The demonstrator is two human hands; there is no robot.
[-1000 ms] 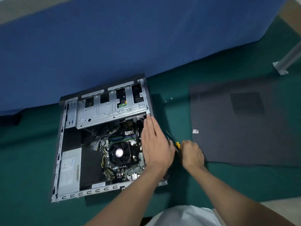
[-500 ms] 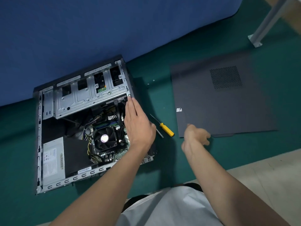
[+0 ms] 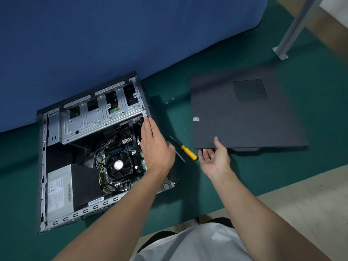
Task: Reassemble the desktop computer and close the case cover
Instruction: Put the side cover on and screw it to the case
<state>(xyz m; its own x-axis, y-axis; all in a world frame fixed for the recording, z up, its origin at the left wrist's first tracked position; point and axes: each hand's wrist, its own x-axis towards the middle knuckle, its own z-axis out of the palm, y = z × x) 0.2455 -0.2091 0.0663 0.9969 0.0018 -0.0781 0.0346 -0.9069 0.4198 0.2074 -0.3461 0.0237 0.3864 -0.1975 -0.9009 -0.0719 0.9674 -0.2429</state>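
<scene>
Dark grey flat metal case cover (image 3: 244, 117), lying on green matting (image 3: 263, 166) beside the open silver chassis (image 3: 90, 121), is pinched at its near corner by the right hand (image 3: 214, 159), so it should be lifted level while the flat, straight-fingered left hand (image 3: 156, 147) steadies the chassis.

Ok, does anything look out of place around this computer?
Nothing looks damaged. A few tiny specks, probably screws, lie loose on the green mat between the open case and the side cover, easy to lose. The yellow screwdriver lies there too, beside the right hand.
</scene>
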